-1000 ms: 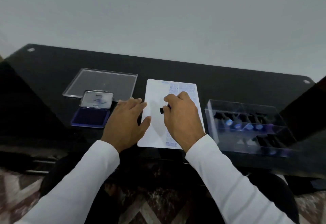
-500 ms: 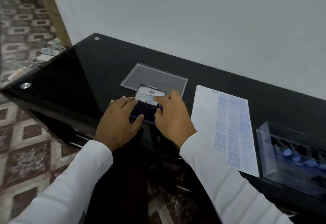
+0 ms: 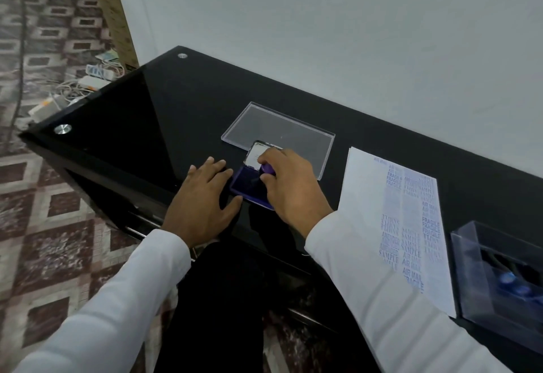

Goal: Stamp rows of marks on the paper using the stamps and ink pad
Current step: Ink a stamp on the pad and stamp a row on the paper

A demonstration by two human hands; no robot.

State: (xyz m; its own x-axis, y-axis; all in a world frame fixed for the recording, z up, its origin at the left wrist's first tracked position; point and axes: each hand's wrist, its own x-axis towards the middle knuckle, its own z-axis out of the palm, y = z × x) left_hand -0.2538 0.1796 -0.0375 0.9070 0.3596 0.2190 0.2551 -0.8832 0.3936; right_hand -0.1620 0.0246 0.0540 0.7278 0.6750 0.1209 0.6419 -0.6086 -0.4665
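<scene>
A person's right hand (image 3: pixel 289 186) pinches a purple stamp (image 3: pixel 266 169) onto the open blue ink pad (image 3: pixel 245 186), the flat left hand (image 3: pixel 202 199) steadying it; likely next: stamping the white printed paper (image 3: pixel 390 216).

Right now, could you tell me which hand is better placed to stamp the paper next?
Right hand: it already holds the stamp on the ink pad, nearer the paper. The left hand lies flat, steadying the pad.

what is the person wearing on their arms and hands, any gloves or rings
Both arms are in plain white long sleeves that end at the wrists, the left sleeve and the right sleeve alike, with no pattern or markings visible. The left hand and right hand are bare: no gloves, and no ring or watch shows.
</scene>
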